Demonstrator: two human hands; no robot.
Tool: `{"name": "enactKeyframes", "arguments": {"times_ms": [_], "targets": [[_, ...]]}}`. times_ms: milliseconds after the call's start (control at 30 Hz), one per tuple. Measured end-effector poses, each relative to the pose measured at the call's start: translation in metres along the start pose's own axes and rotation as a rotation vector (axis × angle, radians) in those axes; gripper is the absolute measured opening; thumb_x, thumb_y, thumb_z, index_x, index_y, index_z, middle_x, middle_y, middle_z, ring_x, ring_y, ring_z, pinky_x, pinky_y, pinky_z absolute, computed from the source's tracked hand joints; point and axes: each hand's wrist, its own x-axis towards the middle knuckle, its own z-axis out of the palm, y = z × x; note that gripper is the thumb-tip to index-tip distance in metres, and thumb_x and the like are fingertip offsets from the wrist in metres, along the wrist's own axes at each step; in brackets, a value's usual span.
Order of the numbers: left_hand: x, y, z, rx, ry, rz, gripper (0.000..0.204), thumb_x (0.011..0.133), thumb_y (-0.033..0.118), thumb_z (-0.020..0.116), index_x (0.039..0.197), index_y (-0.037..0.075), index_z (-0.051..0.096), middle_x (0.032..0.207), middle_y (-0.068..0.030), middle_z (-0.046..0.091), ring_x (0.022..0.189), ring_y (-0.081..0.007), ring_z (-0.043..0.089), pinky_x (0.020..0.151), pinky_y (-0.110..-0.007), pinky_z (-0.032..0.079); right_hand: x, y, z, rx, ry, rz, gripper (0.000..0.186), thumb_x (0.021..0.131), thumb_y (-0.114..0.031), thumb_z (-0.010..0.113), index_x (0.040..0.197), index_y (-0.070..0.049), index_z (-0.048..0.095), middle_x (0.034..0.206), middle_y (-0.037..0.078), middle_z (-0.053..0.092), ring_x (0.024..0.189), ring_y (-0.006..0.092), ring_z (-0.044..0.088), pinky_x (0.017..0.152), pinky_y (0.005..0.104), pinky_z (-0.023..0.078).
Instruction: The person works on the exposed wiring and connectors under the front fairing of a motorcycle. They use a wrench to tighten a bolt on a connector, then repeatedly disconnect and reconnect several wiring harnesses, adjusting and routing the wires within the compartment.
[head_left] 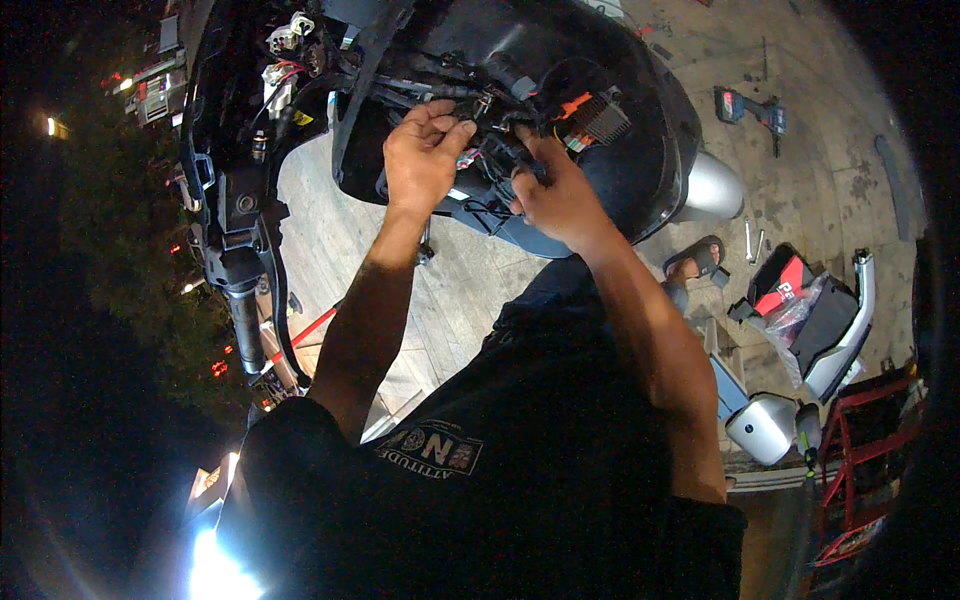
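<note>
A black scooter body panel (640, 140) fills the upper middle, with wiring and cables (500, 160) inside it. My left hand (420, 165) is at these cables with thumb and fingers pinched together, near a small metal fitting (482, 105); what lies between the fingertips is hidden. Just right of it, my right hand (555, 200) has curled fingers among the dark wiring, its index finger reaching inward; what it grips cannot be made out. A finned rectifier (605, 125) with orange connectors (573, 106) sits right of both hands.
The scooter's frame (240, 280) runs down the left. On the tiled floor (820, 190) at right lie a cordless drill (755, 112), wrenches (748, 240), loose panels (830, 335) and a silver cover (760, 428). A red metal rack (850, 440) stands lower right; my sandalled foot (690, 262) is below the body.
</note>
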Motion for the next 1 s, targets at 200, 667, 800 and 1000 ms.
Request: {"name": "enactKeyframes", "arguments": {"times_ms": [200, 667, 800, 1000], "targets": [[0.0, 0.005, -0.003, 0.046, -0.002, -0.003, 0.032, 0.079, 0.002, 0.072, 0.105, -0.01, 0.057, 0.088, -0.0118, 0.068, 0.08, -0.0127, 0.063, 0.072, -0.024, 0.052, -0.039, 0.004, -0.025, -0.269, 0.032, -0.29, 0.047, 0.081, -0.006, 0.055, 0.127, -0.001, 0.048, 0.125, 0.023, 0.049, 0.115, 0.0354, 0.052, 0.098, 0.04, 0.04], [-0.011, -0.024, -0.001, 0.309, 0.097, 0.151, 0.037, 0.083, 0.011, 0.071, 0.116, 0.0, 0.058, 0.095, -0.0098, 0.068, 0.082, -0.0125, 0.064, 0.069, -0.026, 0.054, -0.093, 0.019, -0.113, -0.151, 0.048, -0.261, 0.031, 0.092, -0.005, 0.046, 0.121, -0.002, 0.053, 0.104, 0.007, 0.062, 0.077, 0.0102, 0.054, 0.069, 0.0262, 0.048], [-0.01, -0.021, 0.008, 0.31, 0.194, -0.018, 0.039, 0.086, 0.005, 0.066, 0.121, -0.008, 0.054, 0.102, -0.0134, 0.067, 0.091, -0.0155, 0.063, 0.083, -0.027, 0.051, -0.125, 0.091, -0.22, 0.227, 0.506, -0.182, 0.028, 0.096, -0.003, 0.041, 0.119, -0.003, 0.057, 0.099, 0.007, 0.064, 0.069, 0.012, 0.059, 0.06, 0.025, 0.049], [-0.007, -0.034, -0.035, 0.626, 0.179, 0.16, 0.034, 0.089, 0.013, 0.063, 0.117, -0.006, 0.059, 0.112, -0.0143, 0.064, 0.097, -0.0185, 0.06, 0.087, -0.03, 0.048, -0.18, 0.348, -0.416, 0.213, 1.2, 0.363, 0.024, 0.093, -0.013, 0.049, 0.112, -0.002, 0.061, 0.085, 0.007, 0.065, 0.06, 0.0122, 0.057, 0.053, 0.0251, 0.046]]}}
